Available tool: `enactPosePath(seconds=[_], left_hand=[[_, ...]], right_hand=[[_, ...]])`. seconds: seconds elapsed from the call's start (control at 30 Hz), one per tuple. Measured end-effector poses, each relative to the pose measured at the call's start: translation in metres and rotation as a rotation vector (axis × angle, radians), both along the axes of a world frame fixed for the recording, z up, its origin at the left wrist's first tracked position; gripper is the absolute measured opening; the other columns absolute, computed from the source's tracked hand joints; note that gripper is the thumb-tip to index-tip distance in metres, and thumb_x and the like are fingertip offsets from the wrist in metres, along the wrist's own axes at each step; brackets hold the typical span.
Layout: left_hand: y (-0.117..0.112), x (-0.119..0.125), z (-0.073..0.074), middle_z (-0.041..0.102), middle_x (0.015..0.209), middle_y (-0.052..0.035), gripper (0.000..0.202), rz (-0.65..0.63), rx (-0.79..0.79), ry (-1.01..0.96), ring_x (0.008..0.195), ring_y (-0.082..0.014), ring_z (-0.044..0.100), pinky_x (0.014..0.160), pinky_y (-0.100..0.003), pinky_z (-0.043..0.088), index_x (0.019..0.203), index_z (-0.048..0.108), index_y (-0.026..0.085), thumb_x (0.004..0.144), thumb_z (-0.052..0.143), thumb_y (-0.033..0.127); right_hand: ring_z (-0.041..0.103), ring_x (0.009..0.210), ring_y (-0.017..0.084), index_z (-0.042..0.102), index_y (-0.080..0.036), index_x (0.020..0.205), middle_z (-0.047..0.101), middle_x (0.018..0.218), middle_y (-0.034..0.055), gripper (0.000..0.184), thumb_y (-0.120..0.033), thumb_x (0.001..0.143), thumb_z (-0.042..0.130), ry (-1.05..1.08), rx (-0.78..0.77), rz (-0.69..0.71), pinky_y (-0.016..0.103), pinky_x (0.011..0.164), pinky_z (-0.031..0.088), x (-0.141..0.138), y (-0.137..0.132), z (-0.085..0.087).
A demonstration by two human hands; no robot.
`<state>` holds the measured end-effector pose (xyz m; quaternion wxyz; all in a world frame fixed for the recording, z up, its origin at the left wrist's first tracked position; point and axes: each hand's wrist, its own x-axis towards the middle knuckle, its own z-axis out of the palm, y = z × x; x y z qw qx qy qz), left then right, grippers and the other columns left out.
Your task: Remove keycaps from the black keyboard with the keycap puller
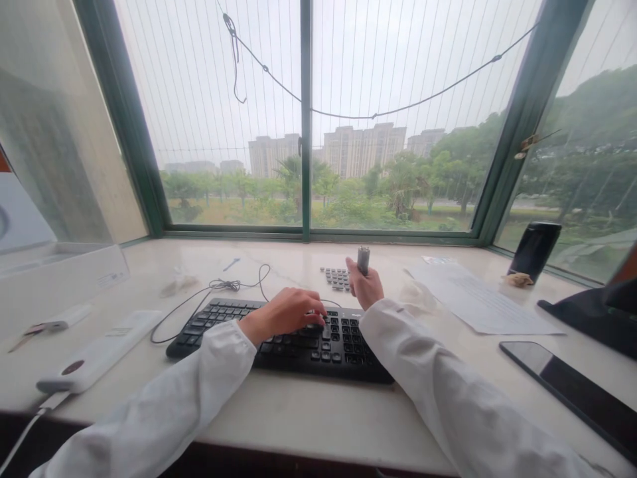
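A black keyboard (293, 352) lies on the pale counter in front of me. On its number pad, several key positions show without caps. My left hand (291, 311) rests over the keys left of the number pad, fingers curled and close together; their tips dip among the keys, and anything between them is hidden. My right hand (367, 284) is closed around a short grey object (363, 260) with a rough, lighter top end, held upright above the keyboard's back right edge. Beside it, loose keycaps (337, 278) lie in rows on the counter.
Behind the keyboard lies its coiled cable (226, 285). A white power bank (99, 352) with a plugged-in cable and a key (30, 335) lie left. To the right are a paper sheet (478, 299), a phone (572, 392) and a dark upright can-like object (535, 252). A window stands behind.
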<state>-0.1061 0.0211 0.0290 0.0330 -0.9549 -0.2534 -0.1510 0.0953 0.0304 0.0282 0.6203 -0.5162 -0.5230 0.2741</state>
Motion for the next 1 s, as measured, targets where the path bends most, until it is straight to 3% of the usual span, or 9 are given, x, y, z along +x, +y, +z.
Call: enactPosePath(seconds=[0.1, 0.2, 0.5, 1.0], left_hand=[[-0.004, 0.002, -0.002, 0.069, 0.09, -0.0015, 0.02, 0.019, 0.019, -0.002, 0.079, -0.0143, 0.067, 0.066, -0.022, 0.044, 0.095, 0.071, 0.025, 0.091, 0.055, 0.036], [-0.006, 0.004, -0.003, 0.068, 0.088, -0.0019, 0.021, 0.042, 0.038, 0.01, 0.076, -0.0152, 0.067, 0.064, -0.023, 0.044, 0.093, 0.071, 0.024, 0.092, 0.053, 0.035], [-0.013, 0.007, 0.0, 0.067, 0.088, -0.0043, 0.02, 0.086, 0.095, 0.064, 0.075, -0.0171, 0.066, 0.058, -0.023, 0.045, 0.091, 0.071, 0.022, 0.092, 0.053, 0.031], [-0.012, 0.008, -0.002, 0.065, 0.093, -0.0058, 0.016, 0.077, 0.109, 0.106, 0.077, -0.0177, 0.065, 0.062, -0.026, 0.05, 0.095, 0.068, 0.022, 0.089, 0.054, 0.025]], right_hand=[[0.018, 0.036, 0.006, 0.025, -0.024, 0.052, 0.022, 0.04, -0.0095, 0.054, -0.055, 0.077, 0.061, 0.434, 0.0, 0.152, 0.023, 0.034, 0.017, -0.019, -0.006, 0.001], [0.016, 0.036, 0.005, 0.024, -0.023, 0.053, 0.019, 0.041, -0.0112, 0.056, -0.054, 0.076, 0.064, 0.585, 0.016, 0.212, 0.021, 0.033, 0.016, -0.035, -0.012, -0.002], [0.018, 0.035, 0.003, 0.025, -0.023, 0.054, 0.022, 0.041, -0.0114, 0.059, -0.06, 0.072, 0.067, 0.527, -0.019, 0.22, 0.02, 0.032, 0.017, -0.05, -0.012, -0.019], [0.021, 0.034, 0.004, 0.024, -0.023, 0.053, 0.021, 0.04, -0.0107, 0.058, -0.059, 0.076, 0.063, 0.504, -0.081, 0.17, 0.02, 0.031, 0.02, -0.05, -0.017, -0.017]])
